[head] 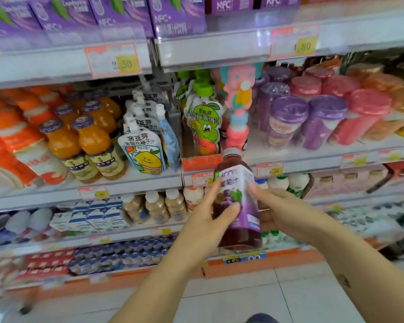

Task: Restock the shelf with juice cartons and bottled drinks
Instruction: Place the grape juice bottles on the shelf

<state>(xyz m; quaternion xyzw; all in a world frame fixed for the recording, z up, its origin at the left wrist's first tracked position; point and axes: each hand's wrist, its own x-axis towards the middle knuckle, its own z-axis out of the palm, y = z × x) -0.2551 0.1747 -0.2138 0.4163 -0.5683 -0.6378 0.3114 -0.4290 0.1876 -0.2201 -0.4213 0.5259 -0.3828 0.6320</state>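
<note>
A dark purple grape juice bottle (239, 183) with a white cap and purple label stands upright in the air in front of the middle shelf (313, 159). My left hand (210, 220) grips its left side, thumb curled across the label. My right hand (280, 210) holds the right side, its fingers going behind the bottle. Purple juice cartons (173, 17) fill the top shelf. Orange juice bottles (93, 141) stand on the middle shelf at the left.
Drink pouches (145, 148) and green-capped pouches (205, 120) sit mid-shelf beside a pink toy-topped bottle (238, 106). Purple and pink cups (322, 117) fill the right. Milk cartons and small bottles line the lower shelves. A tiled floor (243, 294) lies below.
</note>
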